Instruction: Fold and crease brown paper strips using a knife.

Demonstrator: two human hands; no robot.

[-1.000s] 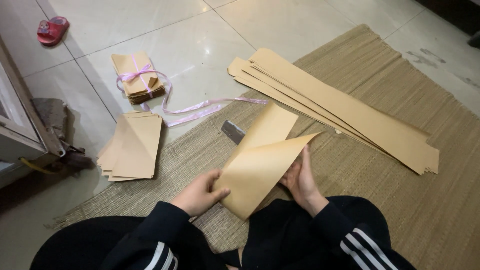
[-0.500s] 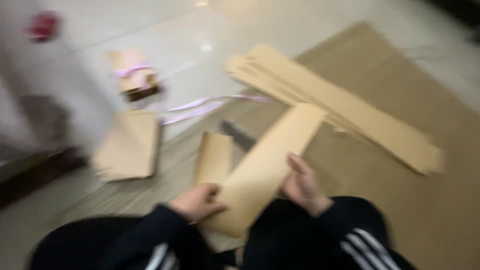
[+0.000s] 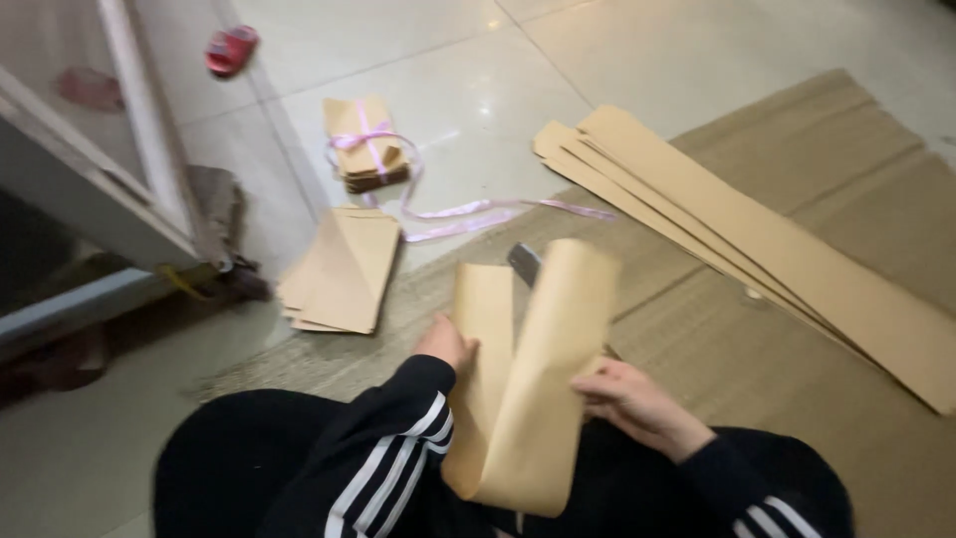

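Observation:
A long strip of brown paper (image 3: 528, 379) is bent over on itself in my lap, one half lying flat, the other arching up. My left hand (image 3: 445, 344) grips the strip's left edge. My right hand (image 3: 632, 401) holds its right edge lower down. Both sleeves are black with white stripes. A dark flat tool (image 3: 525, 263) lies on the mat just behind the paper, partly hidden by it.
Several long brown paper strips (image 3: 757, 239) lie stacked on a woven mat (image 3: 797, 379) at right. A loose pile of folded brown envelopes (image 3: 344, 269) lies on the tiled floor at left, a ribbon-tied bundle (image 3: 365, 144) beyond it. A pink ribbon (image 3: 478, 209) trails across. A door frame (image 3: 129, 159) stands at left.
The strip has gone from a folded shape to a looser bend with both halves pointing away from me. The camera has swung right and the view sharpened after a blur.

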